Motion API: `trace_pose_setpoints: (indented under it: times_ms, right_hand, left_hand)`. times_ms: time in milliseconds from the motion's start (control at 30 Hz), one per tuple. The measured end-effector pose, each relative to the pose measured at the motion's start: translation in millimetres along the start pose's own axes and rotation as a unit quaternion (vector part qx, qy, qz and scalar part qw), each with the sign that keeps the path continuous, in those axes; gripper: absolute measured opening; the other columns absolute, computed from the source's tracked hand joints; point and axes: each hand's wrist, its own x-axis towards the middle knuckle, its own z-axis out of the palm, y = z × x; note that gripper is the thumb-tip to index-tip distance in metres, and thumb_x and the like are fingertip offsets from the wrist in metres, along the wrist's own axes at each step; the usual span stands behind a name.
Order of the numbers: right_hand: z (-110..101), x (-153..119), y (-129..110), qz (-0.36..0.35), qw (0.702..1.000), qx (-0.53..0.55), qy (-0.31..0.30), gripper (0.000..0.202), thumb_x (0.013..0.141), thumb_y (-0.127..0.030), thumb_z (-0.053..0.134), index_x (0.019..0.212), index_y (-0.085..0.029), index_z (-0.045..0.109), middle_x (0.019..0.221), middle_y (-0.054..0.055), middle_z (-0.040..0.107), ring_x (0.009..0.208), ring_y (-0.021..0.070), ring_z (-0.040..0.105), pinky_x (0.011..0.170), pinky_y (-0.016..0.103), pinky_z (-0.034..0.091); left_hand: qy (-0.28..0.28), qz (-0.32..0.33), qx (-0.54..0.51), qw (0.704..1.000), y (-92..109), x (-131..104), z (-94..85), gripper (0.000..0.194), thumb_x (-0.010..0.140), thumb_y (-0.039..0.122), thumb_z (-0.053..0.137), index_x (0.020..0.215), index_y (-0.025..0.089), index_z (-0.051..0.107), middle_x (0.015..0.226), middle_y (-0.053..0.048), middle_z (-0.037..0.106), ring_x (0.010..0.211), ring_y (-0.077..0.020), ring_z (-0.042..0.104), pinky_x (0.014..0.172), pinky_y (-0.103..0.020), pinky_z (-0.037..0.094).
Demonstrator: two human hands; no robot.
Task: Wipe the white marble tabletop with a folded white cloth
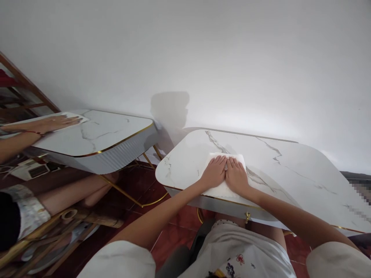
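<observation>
A folded white sheet, cloth or paper towel [222,190], lies on the white marble-patterned tabletop [185,162] in front of me. My left hand [214,171] rests palm down on it, its fingers stretched out and pointing away from me. Beside it, my right hand [236,175] lies flat on the same sheet, also with fingers extended. The two hands touch or nearly touch along their inner sides. Whatever is beneath the palms is hidden.
To the left, another person's hand [58,122] lies flat on a white sheet atop a second marble-patterned table [107,135]. A white wall [232,69] stands behind both tables. A gold drawer knob [247,217] sticks out near my lap. A bamboo seat [95,219] is at lower left.
</observation>
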Motion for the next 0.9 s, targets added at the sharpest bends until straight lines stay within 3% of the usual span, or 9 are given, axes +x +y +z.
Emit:
trace_pose_setpoints:
  times_ms: [200,367,667,900]
  right_hand:
    - [-3.3,4.5,-23.8,-0.007,0.999,0.020,-0.027,0.051,0.090,-0.018,0.030,0.138,-0.001,0.038,0.144,0.015,0.039,0.134,0.0274,0.031,0.109,0.040,0.022]
    - [7.1,32.9,-28.7,-0.030,0.999,0.038,-0.024,0.050,0.090,-0.018,0.032,0.137,-0.003,0.039,0.143,0.016,0.040,0.133,0.0254,0.031,0.108,0.040,0.023]
    - [33.3,94.8,-11.2,-0.038,0.997,0.060,0.025,0.046,0.089,-0.015,0.036,0.132,-0.005,0.045,0.137,0.016,0.047,0.129,0.0236,0.036,0.106,0.037,0.025]
    - [41.9,137.6,11.9,0.009,0.999,0.049,-0.010,0.047,0.090,-0.017,0.031,0.134,-0.004,0.042,0.141,0.015,0.043,0.131,0.0234,0.034,0.107,0.036,0.022]
  left_hand:
    - [-0.013,-0.011,-0.002,1.000,-18.9,-13.4,-6.7,0.053,0.086,0.022,0.031,0.138,0.010,0.036,0.145,-0.011,0.038,0.135,-0.0247,0.031,0.111,-0.043,0.024]
    - [0.019,-0.011,0.010,1.000,-49.0,-2.2,-4.2,0.052,0.085,0.020,0.033,0.136,0.011,0.039,0.142,-0.011,0.041,0.133,-0.0242,0.035,0.111,-0.043,0.026]
    - [0.048,-0.003,0.035,0.998,-90.2,51.5,4.3,0.049,0.083,0.017,0.036,0.130,0.011,0.045,0.136,-0.012,0.048,0.128,-0.0247,0.041,0.108,-0.042,0.032]
    - [0.043,0.019,0.023,0.999,-109.6,103.7,14.0,0.047,0.083,0.016,0.035,0.128,0.012,0.047,0.135,-0.011,0.049,0.127,-0.0235,0.042,0.107,-0.040,0.033]
